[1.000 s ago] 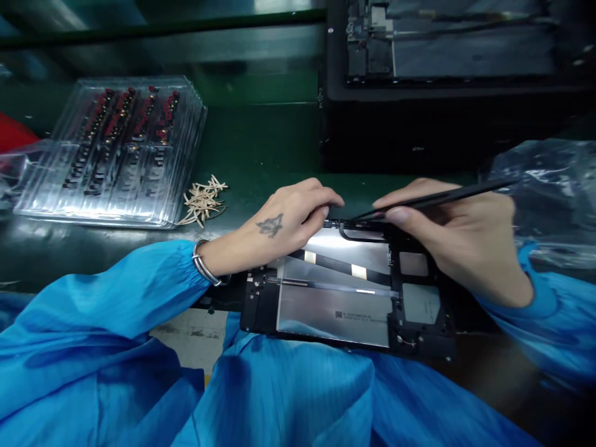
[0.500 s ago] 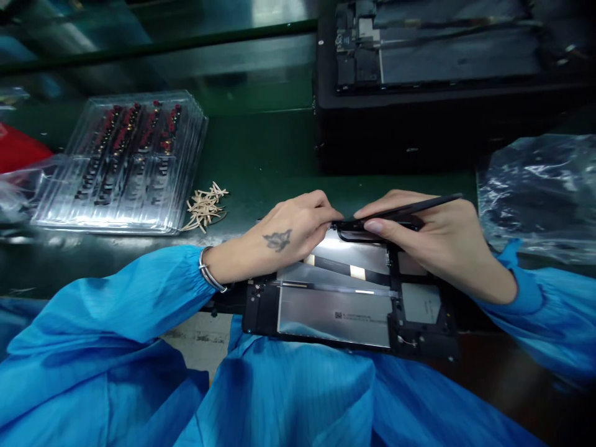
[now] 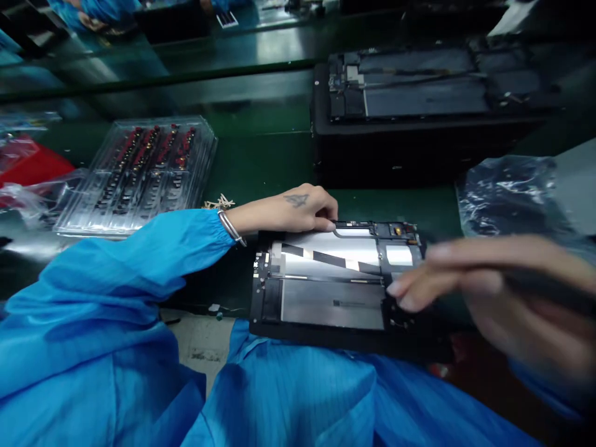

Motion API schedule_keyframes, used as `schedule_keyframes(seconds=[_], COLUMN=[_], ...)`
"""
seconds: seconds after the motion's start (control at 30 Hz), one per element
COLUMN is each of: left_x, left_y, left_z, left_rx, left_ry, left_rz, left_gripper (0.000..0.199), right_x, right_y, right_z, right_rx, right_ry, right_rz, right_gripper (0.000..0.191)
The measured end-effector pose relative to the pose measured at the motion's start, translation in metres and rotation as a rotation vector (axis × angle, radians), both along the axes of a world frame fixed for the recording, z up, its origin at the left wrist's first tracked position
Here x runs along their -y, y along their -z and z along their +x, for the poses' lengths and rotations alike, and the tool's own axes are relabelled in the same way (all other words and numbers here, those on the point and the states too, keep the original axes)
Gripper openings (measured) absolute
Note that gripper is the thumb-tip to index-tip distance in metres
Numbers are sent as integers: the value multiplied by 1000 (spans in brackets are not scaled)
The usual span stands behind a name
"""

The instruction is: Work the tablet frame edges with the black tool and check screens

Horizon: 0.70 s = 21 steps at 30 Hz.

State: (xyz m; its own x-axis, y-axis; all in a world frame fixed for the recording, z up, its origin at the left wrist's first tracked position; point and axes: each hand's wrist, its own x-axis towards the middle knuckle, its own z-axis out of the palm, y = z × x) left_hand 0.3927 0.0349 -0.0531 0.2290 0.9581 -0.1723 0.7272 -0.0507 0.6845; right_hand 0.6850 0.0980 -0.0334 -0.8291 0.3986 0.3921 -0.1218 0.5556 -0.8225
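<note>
An opened tablet [image 3: 333, 304] lies in front of me, its silver battery plates and a dark diagonal flex cable showing. My left hand [image 3: 307, 209] is at its far edge, the thumb and curled fingers pinched on that edge near a thin black cable [image 3: 351, 236]. Over the right end of the tablet is my right hand [image 3: 503, 292], blurred by motion, with fingertips close to the tablet's surface. A dark, pen-like tool [image 3: 544, 285] lies across this hand, held in it.
Stacked clear trays [image 3: 139, 180] with small red and black parts stand at the left, beside pale strips [image 3: 220, 202] and a red bag [image 3: 32, 164]. More opened tablets [image 3: 423, 81] rest on a black block [image 3: 395, 155]. Clear plastic [image 3: 512, 192] lies right. Another person's hand [image 3: 90, 22] shows top left.
My right hand has moved right and nearer to me, off the far edge, uncovering the tablet's upper right part. My left hand stays at the far edge. The view has tilted up.
</note>
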Motion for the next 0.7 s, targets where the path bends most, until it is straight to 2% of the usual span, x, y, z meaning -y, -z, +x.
schedule_keyframes(seconds=[0.1, 0.17, 0.3, 0.43, 0.5, 0.57, 0.63, 0.7], left_x=[-6, -8, -6, -4, -4, -4, -2, 7], left_y=[1, -4, -21, -37, -41, -43, -42, -42], left_z=[-7, -8, -5, -5, -7, -9, -8, -2], left_rx=[219, 342, 397, 453, 492, 523, 582, 710], left_ry=[-180, -235, -251, -242, -280, -335, -367, -353], left_rz=[-180, -223, -170, -113, -98, -71, -38, -20], left_gripper=[16, 20, 21, 20, 22, 27, 26, 21], right_x=[16, 24, 28, 14, 3, -8, -17, -21], right_y=[17, 33, 57, 58, 50, 40, 30, 21], right_z=[20, 21, 7, -1, 0, 3, 5, 5], right_rx=[133, 134, 17, -13, -58, -138, -200, -225], right_ry=[-243, -317, -246, -177, -166, -118, -4, 178], right_rz=[211, 371, 710, 1011, 1037, 941, 809, 735], right_gripper=[51, 52, 35, 34, 42, 47, 43, 36])
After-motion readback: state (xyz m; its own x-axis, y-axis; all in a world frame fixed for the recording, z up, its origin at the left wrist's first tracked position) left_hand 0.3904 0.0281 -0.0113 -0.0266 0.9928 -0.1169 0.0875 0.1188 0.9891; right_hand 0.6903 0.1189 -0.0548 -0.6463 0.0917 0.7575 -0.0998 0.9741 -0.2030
